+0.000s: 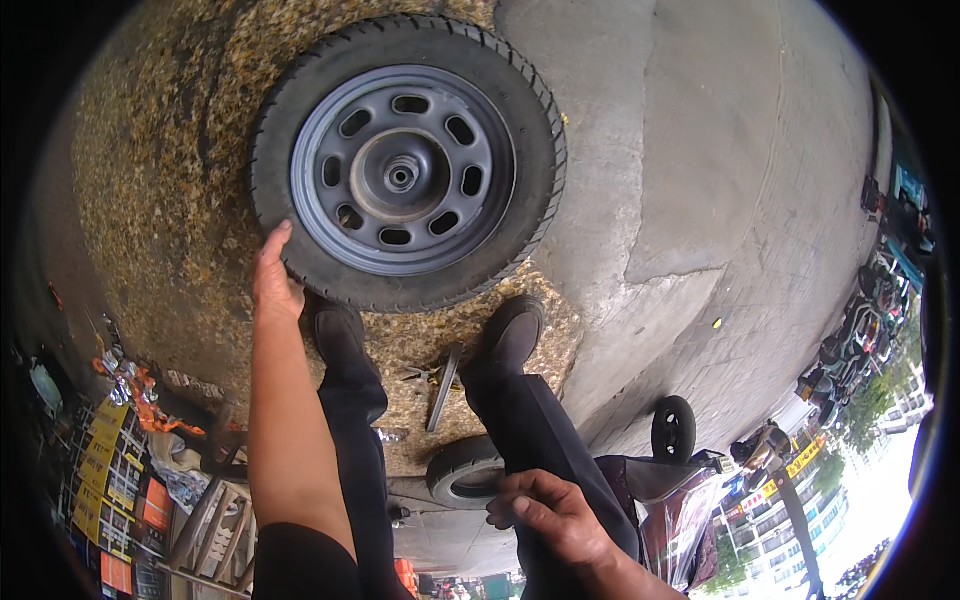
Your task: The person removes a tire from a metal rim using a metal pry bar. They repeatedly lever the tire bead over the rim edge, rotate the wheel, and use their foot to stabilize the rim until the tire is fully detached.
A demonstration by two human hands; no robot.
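A wheel [430, 235] with a black tyre and a grey metal rim lies in front of my shoes. Oval holes ring its rim, and an axle end shows at the hub. My left hand [274, 275] grips the tyre's near left edge, one digit along the sidewall; the other fingers are mostly hidden. Over my right thigh, my right hand [550, 512] hangs loosely closed, with nothing visible in it. Between my feet a flat metal bar [444, 388] lies on the ground, beside a small tool [418, 374], possibly pliers.
Behind my legs lies a smaller tyre [466, 470]. Another tyre [673, 430] is at the right, near a dark red vehicle body [690, 525]. A wooden frame [212, 535] and orange-wrapped clutter [140, 395] are at the left. Parked scooters [860, 335] line the far right.
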